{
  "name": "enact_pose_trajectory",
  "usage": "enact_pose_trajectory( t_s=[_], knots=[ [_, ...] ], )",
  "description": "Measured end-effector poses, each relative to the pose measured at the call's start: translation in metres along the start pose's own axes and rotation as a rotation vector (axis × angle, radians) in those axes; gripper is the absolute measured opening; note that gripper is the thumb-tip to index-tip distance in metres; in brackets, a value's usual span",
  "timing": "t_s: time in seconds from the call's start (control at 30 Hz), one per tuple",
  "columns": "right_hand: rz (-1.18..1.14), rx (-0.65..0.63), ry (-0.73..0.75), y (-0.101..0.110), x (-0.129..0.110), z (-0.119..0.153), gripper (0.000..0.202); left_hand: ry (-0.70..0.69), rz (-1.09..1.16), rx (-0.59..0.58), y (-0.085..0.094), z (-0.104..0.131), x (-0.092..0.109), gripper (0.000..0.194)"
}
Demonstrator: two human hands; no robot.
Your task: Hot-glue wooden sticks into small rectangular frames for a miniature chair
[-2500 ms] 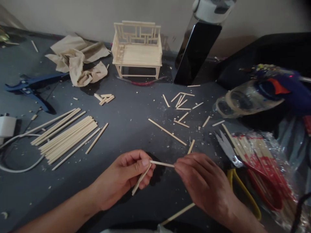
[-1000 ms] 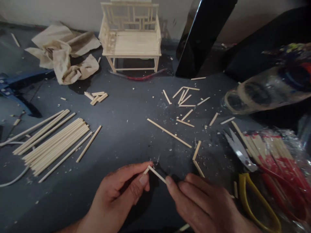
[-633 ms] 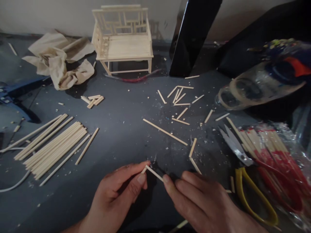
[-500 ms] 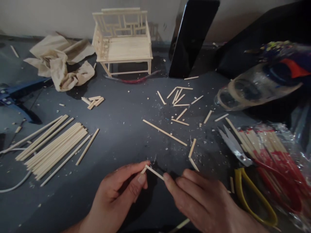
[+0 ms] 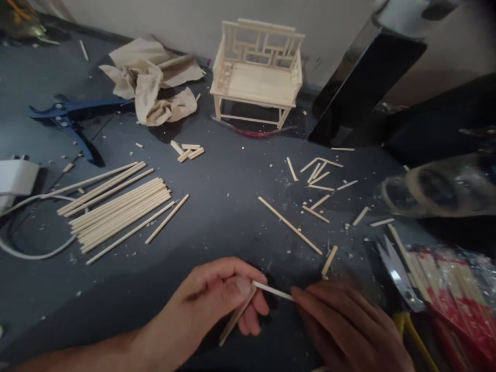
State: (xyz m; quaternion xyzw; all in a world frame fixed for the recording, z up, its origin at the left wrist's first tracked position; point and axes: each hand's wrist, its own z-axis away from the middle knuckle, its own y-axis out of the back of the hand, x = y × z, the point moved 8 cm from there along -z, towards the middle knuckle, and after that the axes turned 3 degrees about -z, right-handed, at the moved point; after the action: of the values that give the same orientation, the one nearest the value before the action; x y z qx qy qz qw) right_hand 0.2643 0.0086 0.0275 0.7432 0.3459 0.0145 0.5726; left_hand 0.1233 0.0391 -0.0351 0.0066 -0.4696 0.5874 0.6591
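My left hand (image 5: 222, 297) pinches a thin wooden stick (image 5: 235, 321) between thumb and fingers, and it slants down below the thumb. A second, pale wooden stick (image 5: 274, 292) meets its upper end at an angle, just beyond my left thumb tip. The far end of that pale stick lies in the fingertips of my right hand (image 5: 346, 323). Whether the two sticks are joined, I cannot tell. Beyond my hands, a longer loose stick (image 5: 290, 225) lies diagonally on the dark tabletop (image 5: 217, 222).
A miniature wooden bench (image 5: 258, 82) stands at the back, beside crumpled brown paper (image 5: 155, 88) and a dark upright panel (image 5: 364, 88). Left are blue pliers (image 5: 73, 116) and a stick bundle (image 5: 120, 214); right are short pieces (image 5: 320, 175), scissors (image 5: 401, 276), a clear bottle (image 5: 434, 186) and packaged sticks (image 5: 461, 289).
The camera view has swung left, so everything sits further right. My left hand has turned, exposing the length of the slanted stick. My right hand still holds the pale stick's end.
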Motion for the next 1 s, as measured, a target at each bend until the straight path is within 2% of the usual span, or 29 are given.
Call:
enact_pose_trajectory(
  t_s=[0.13, 0.43, 0.67, 1.0],
  knots=[
    [-0.022, 0.023, -0.005, 0.004, 0.001, 0.000, 0.017, 0.078, 0.104, -0.016, 0.001, -0.003, -0.003, 0.026],
    [-0.065, 0.041, -0.024, 0.003, 0.002, -0.003, 0.020, 0.105, 0.059, -0.016, 0.001, -0.002, -0.004, 0.024],
    [0.001, -0.084, 0.011, -0.007, 0.004, 0.016, 0.033, 0.151, 0.063, -0.028, 0.003, -0.004, -0.009, 0.024],
    [-0.051, -0.006, -0.008, -0.003, 0.001, 0.010, 0.032, 0.165, 0.150, -0.066, 0.000, -0.006, -0.010, 0.020]
  ],
)
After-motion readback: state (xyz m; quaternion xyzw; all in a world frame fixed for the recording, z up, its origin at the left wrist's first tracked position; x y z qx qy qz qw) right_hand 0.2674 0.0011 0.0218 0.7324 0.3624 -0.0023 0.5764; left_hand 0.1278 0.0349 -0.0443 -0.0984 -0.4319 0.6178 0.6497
